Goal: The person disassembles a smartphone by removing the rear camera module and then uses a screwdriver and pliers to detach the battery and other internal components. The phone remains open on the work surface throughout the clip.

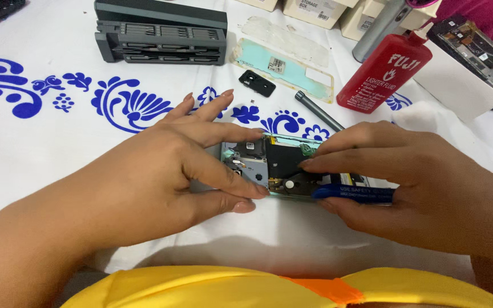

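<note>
Landmark: the opened phone (275, 165), back cover off, lying on the white cloth with blue print (58, 142) at the middle of the view.

Left hand (161, 171): rests on the phone's left end, thumb and fingers curled round its edges, pinning it flat. Right hand (406, 182): closed round a blue pry tool (352, 194), whose tip sits at the phone's near edge, beside the exposed board and a small green part.

Risks (judgement):
- Tool tip is right by bare components; a slip or too much levering could likely nick a flex cable or scrape the board.
- Left fingertips overlap the open internals, so pressure or skin contact may shift small parts.
- A tiny speck lies on the cloth just beyond the phone, possibly a screw; it could easily be lost or brushed off.
- Red bottle of lighter fluid (383, 71) stands beyond and right of the phone; if knocked over, it may spill toward the work.

Containers:
- Dark grey bit case (161, 34), well beyond the phone to the left, drawer open, rows of driver bits inside.
- Red bottle: opaque, fill level cannot be told.
- White box (457, 80), far right of the phone, bears another stripped device on top.
- Detached pale teal back cover (283, 68) and a small black bracket (257, 83) lie loose between phone and case.
</note>
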